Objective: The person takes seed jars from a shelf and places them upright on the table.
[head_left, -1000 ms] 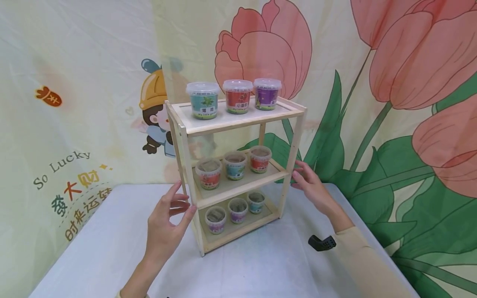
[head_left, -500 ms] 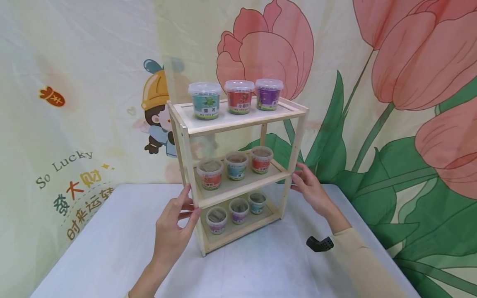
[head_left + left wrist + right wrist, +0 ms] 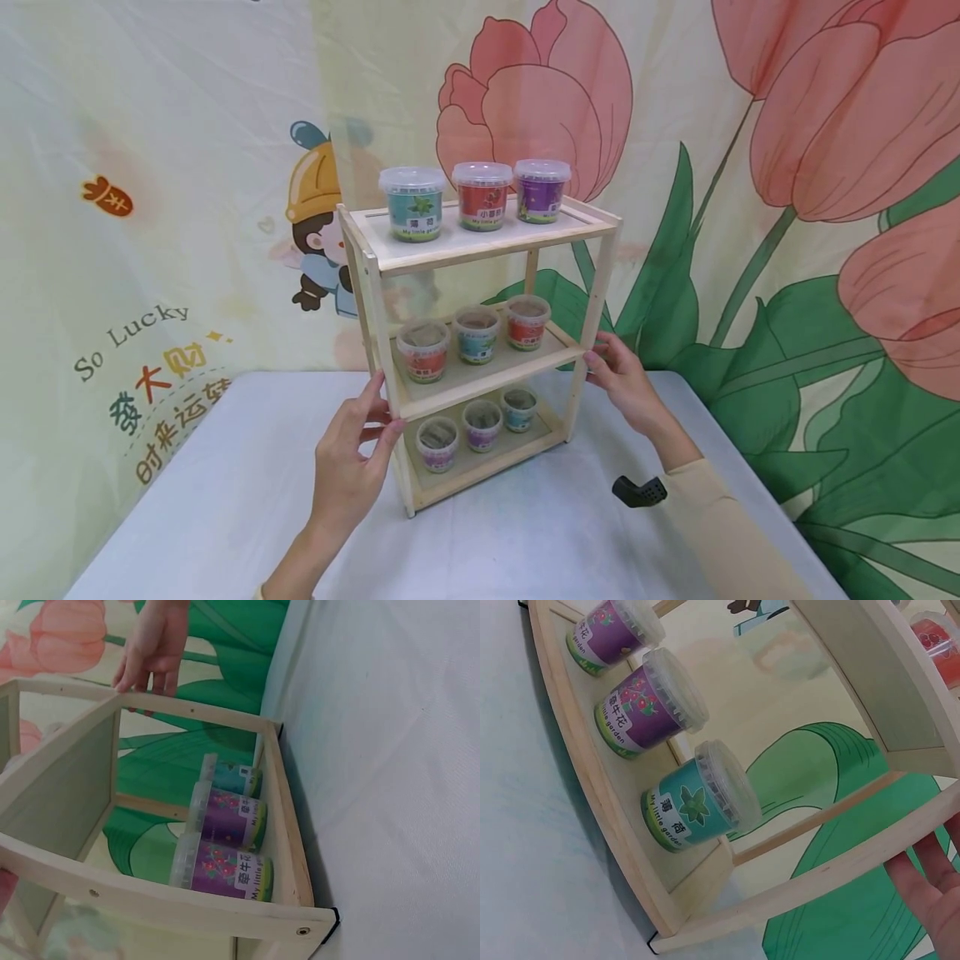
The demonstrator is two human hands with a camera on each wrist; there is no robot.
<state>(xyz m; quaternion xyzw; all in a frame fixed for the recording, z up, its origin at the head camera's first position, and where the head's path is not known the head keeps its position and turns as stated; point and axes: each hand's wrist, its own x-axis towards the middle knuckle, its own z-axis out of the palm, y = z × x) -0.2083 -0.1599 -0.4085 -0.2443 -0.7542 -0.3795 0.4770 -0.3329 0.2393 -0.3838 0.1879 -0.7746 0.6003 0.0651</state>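
Observation:
A three-tier wooden shelf rack [image 3: 491, 383] stands at an angle on the table. My left hand [image 3: 345, 467] holds its left front post at middle-shelf height, thumb in front. The right hand [image 3: 626, 383] grips the right post at a similar height; fingers reach behind the post in the right wrist view. On top sit lidded teal [image 3: 411, 212], red [image 3: 482, 204] and purple [image 3: 538, 198] cups. The middle shelf bears a red cup [image 3: 424, 362], a blue one [image 3: 476, 343] and another red one [image 3: 525, 333]. Below are two purple cups [image 3: 649, 709] and a teal cup [image 3: 690, 806].
A white cloth [image 3: 225, 500] covers the table. Behind the rack hangs a printed curtain [image 3: 667, 100] with tulips and a cartoon figure. A black bracket-like piece [image 3: 640, 492] shows by the right sleeve [image 3: 727, 517].
My left hand has moved right and come against the left post. The right hand has closed in slightly on the right post. The rack and cups keep their places.

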